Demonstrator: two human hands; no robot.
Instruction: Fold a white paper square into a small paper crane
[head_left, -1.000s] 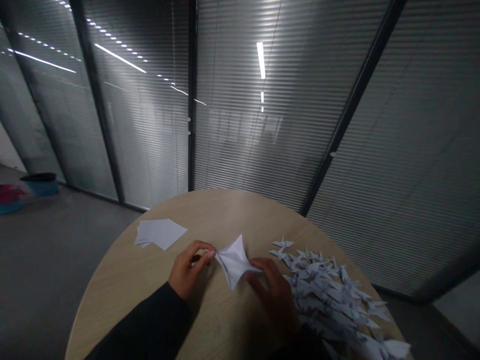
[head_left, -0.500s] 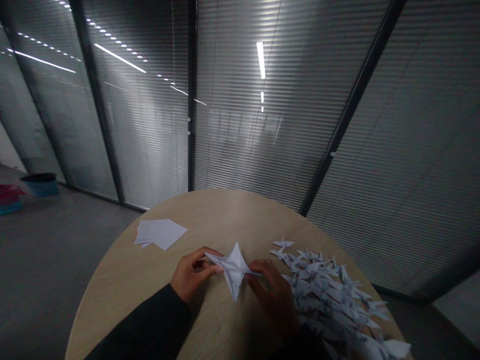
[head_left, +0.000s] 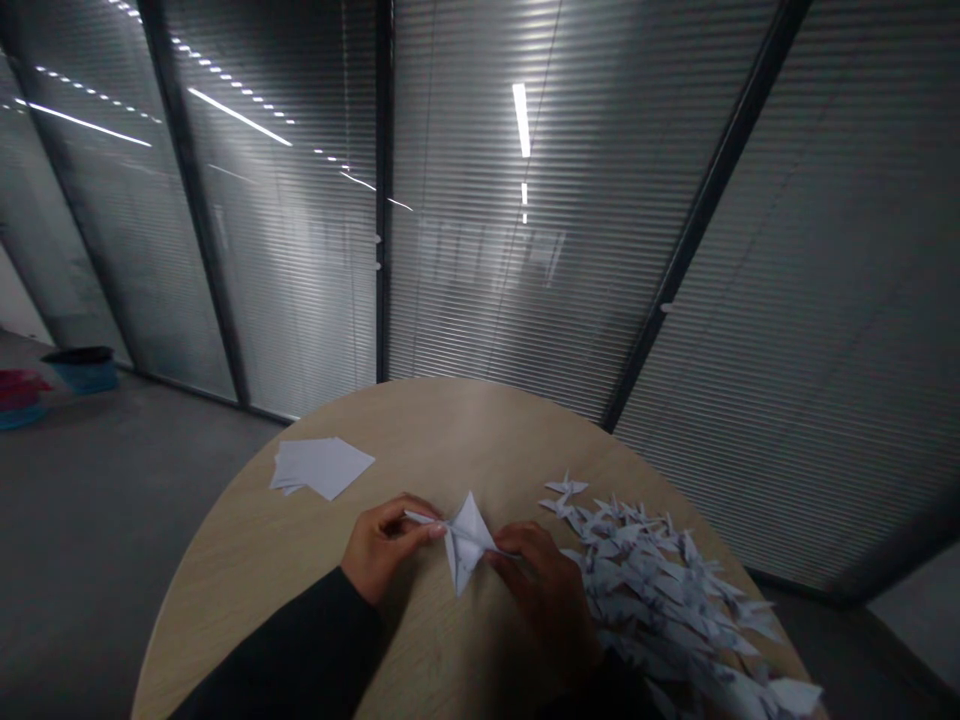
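Between my hands, just over the wooden table, is a white origami paper crane (head_left: 468,540), its wide flaps spread toward and away from me. My left hand (head_left: 386,548) pinches its narrow left point between thumb and fingers. On the other side, my right hand (head_left: 546,585) pinches the right point, whose tip pokes out past the fingers. Close by my right hand lies a heap of folded paper cranes (head_left: 667,580), partly hidden behind that hand and sleeve.
The round wooden table (head_left: 450,420) carries a small stack of white paper sheets (head_left: 322,466) at its left. Beyond its far edge stands a glass partition with blinds (head_left: 510,300). Blue bins (head_left: 86,372), one with a red liner (head_left: 22,388), sit on the floor at left.
The paper crane's body has tipped slightly left and its spread has narrowed, with its ridge now drawn straighter between my hands. Both hands keep their pinch and have barely moved.
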